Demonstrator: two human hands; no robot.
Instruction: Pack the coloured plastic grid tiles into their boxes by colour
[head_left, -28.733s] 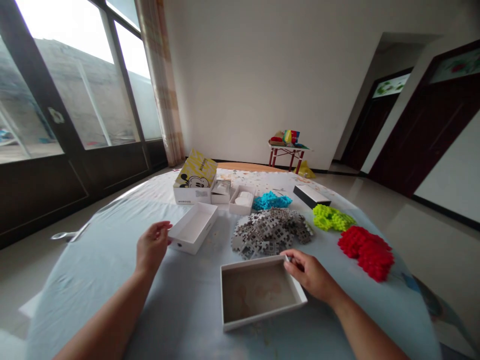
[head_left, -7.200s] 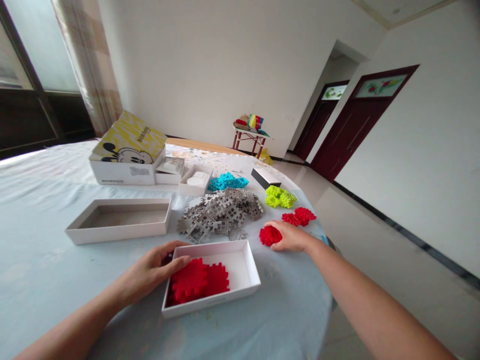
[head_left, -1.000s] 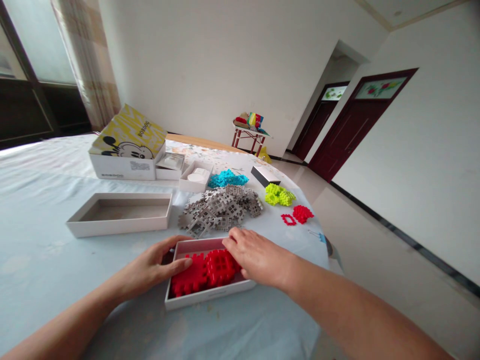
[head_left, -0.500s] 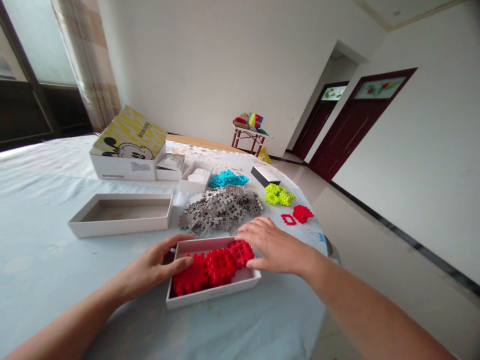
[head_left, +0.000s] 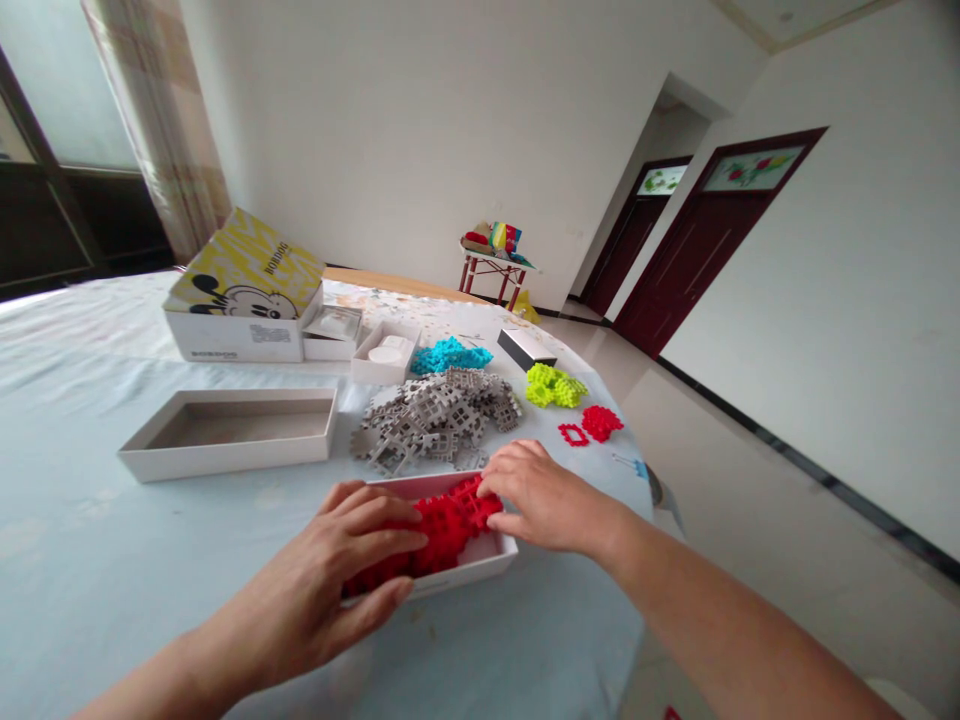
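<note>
My left hand spread over red notched tiles in a white box, right hand curled at their end — grip unclear, grey tiles beyond both.

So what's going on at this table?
Someone's left hand spreads over red lattice pieces in a white box, while the right hand touches those toward the box's right end. More red pieces lie on the table to the right, near a lime-green pile. A gray pile and a blue pile sit beyond the box.
</note>
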